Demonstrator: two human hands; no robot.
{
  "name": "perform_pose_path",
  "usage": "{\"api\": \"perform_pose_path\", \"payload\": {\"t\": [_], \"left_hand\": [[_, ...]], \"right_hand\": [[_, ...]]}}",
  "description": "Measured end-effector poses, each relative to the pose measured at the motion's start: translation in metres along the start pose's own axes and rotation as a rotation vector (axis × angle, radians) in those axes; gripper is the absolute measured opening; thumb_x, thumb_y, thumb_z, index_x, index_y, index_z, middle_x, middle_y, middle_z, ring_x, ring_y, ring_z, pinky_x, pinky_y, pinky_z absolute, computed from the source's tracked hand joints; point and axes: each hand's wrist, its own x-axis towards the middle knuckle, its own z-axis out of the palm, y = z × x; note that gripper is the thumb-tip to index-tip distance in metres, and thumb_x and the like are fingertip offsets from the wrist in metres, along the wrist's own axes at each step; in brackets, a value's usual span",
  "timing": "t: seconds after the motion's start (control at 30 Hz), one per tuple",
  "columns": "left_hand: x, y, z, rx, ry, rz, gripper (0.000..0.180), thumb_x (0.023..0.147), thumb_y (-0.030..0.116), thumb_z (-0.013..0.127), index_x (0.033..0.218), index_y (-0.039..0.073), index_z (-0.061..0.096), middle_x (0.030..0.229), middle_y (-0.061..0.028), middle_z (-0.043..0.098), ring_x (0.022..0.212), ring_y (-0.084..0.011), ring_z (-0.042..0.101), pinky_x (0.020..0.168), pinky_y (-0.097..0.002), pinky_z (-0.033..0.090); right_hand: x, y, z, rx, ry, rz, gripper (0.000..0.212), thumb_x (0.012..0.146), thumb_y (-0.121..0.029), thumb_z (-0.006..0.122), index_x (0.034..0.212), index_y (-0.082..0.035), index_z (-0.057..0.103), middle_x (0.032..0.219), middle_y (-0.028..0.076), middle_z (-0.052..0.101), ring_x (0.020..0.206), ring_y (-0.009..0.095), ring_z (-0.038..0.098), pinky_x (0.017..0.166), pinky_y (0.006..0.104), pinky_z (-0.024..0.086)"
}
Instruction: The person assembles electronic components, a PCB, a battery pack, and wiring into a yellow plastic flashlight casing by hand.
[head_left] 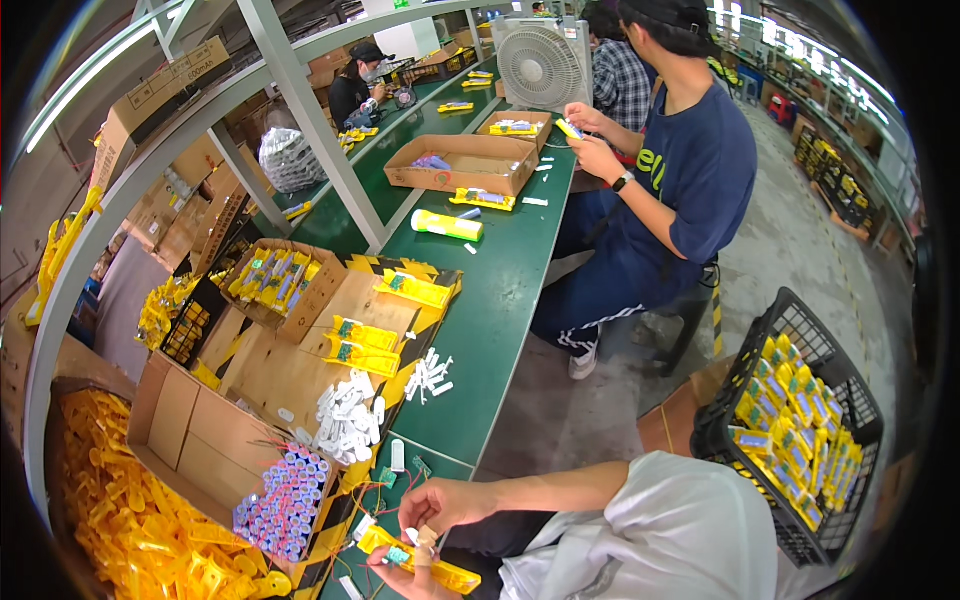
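Head cam, so you're looking down at a pretty busy desk point(485, 330). The yellow casing point(455, 577) is at the bottom of the view, right by the near edge, gripped in the left hand point(408, 580) with a small green board point(398, 555) showing on it. Right hand point(438, 507) is bent over the casing with its fingers drawn together; can't tell if it's actually pinching anything, the fingers hide it.

Thing I'd worry about is the thin wires point(360, 497). They straggle around the hands, so if the casing gets twisted or tugged, one could catch on a finger and pull off a joint. Casing could also slip if the left hand loosens, and that close to the edge it'd probably end up on the floor.

Other one: the cardboard box point(190, 430) of purple cells point(285, 500) sits just beside all this. A stray bare wire end landing across those could short something. The white pieces point(348, 415) are heaped right next to it too, so a careless elbow mixes everything.
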Motion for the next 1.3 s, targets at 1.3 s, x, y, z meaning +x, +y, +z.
{"api": "perform_pose_path", "payload": {"t": [1.3], "left_hand": [[0.003,0.006,0.008,0.241,-0.006,0.043,0.015,0.103,0.012,0.039,0.113,0.001,0.041,0.082,-0.0119,0.057,0.058,-0.0145,0.057,0.05,-0.0245,0.048]], "right_hand": [[0.011,-0.011,0.016,-0.434,0.269,0.196,0.037,0.083,-0.004,0.075,0.116,0.007,0.063,0.103,0.011,0.071,0.093,0.014,0.068,0.086,0.0265,0.054]]}}
